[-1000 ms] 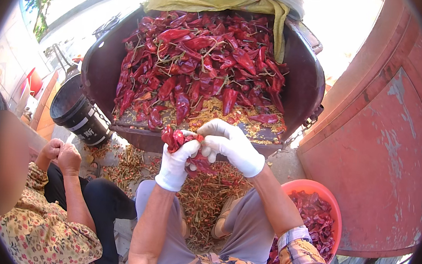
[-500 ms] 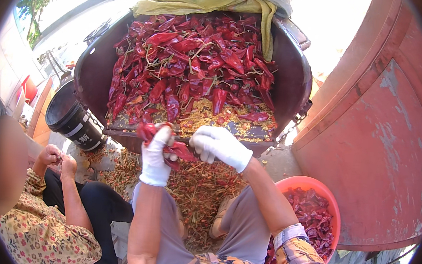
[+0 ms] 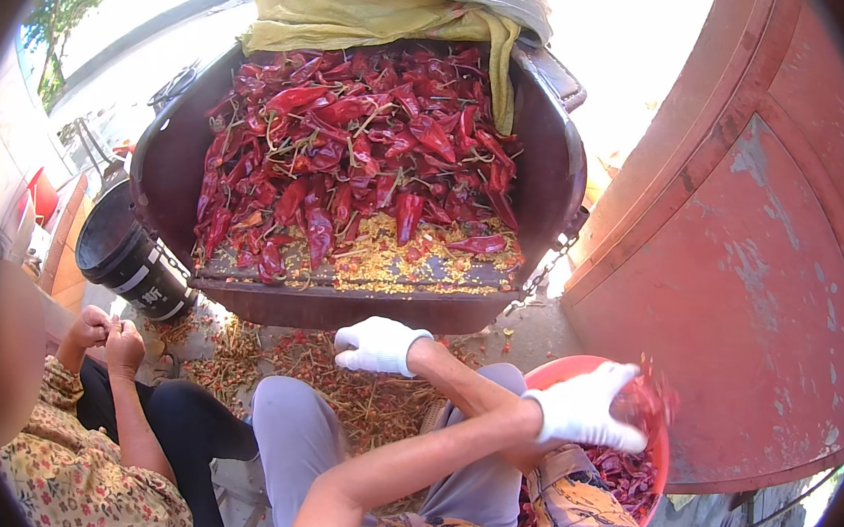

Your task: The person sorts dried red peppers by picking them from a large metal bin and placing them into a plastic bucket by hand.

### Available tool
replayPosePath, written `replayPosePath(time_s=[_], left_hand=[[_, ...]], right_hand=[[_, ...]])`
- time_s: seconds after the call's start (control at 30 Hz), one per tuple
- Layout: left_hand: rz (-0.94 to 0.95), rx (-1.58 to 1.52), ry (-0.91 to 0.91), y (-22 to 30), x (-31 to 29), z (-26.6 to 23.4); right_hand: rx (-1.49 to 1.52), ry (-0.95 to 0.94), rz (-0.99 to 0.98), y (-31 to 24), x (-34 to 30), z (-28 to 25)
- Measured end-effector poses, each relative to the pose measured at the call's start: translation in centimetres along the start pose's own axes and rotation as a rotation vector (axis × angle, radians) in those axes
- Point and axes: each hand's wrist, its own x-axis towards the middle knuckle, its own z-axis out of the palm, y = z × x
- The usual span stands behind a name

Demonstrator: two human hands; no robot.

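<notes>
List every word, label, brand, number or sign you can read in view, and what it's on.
Black bucket: white characters on its side, which I won't copy out.
Red tub: no lettering visible.
Dark metal cart: none that I can make out.
Red panel: only scuffs, no readable text.

I see red peppers (image 3: 649, 396) blurred above the tub (image 3: 555, 370); more, glossy and wrinkled, lie heaped in the cart (image 3: 337, 311), many stemmed.
</notes>
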Motion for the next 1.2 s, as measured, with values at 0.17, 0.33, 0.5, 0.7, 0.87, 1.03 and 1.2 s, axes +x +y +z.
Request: replayPosePath(time_s=[0.17,0.33,0.5,0.7,0.87,1.03,1.2], left_hand=[[0.029,-0.052,0.384,-2.7,-1.4,-5.0],[-0.416,0.405,1.196,-7.0,-4.8,-18.1],[-0.661,0.929,1.121,-11.4,-5.8,-22.0],[-0.151,0.319,1.322,-12.7,-8.3,-21.9],[-0.193,-0.043,1.252,-9.5,-11.5,-20.5],[-0.151,-0.431,1.368,-8.2,-12.0,-18.5],[-0.123,-0.532,1.319,-8.5,-13.0,-18.7]], right_hand=[[0.052,0.018,-0.021,-1.1,-0.9,-0.9],[0.097,0.038,-0.09,1.0,-0.2,-0.6],[-0.015,0.085,-0.044,0.2,-0.3,-1.1],[0.325,-0.047,0.22,-2.0,-3.1,-4.7],[0.617,0.616,0.153,-1.4,-6.0,-8.5],[-0.341,1.081,0.486,2.3,-4.2,-10.6],[-0.358,1.234,0.392,5.2,-2.7,-10.6]])
